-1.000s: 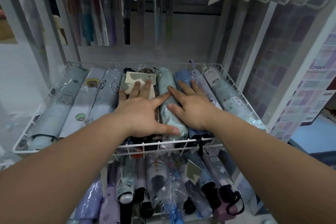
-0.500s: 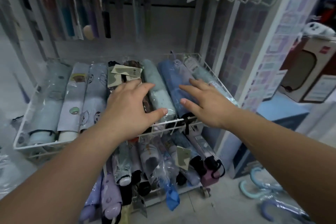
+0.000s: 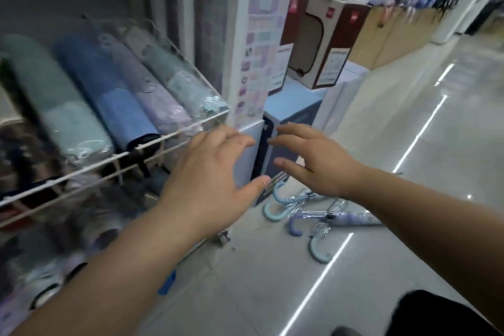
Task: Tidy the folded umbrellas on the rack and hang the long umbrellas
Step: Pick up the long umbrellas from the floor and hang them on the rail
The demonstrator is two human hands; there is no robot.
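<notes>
1. Both hands have come off the folded umbrellas (image 3: 109,95) since the earlier frames, and the view has swung away to the right of the wire rack (image 3: 163,139), so the floor beside it now shows.
2. The left hand (image 3: 207,180) hangs in the air just past the rack's right front corner, fingers spread and relaxed, gripping nothing.
3. The right hand (image 3: 313,163) hovers further right of the rack, fingers likewise loose and empty.
4. The folded umbrellas lie side by side in the rack's upper basket, ends toward the front rail. More sit on a tier below, too blurred to judge.
5. The long umbrellas (image 3: 351,219) lie in a loose heap on the floor to the right of the rack's foot, hooked handles pointing different ways. They appear to be wrapped in clear sleeves.
6. Judged from this, tidying the rack looks nearly done and hanging has not begun.
7. What could go wrong:
   - The hooked handles overlap, so lifting one may drag another along.
   - Glossy sleeves may slip through a light grip.
   - Bending down, the left arm passes close to the rack's corner and could jog the row out of line.
</notes>
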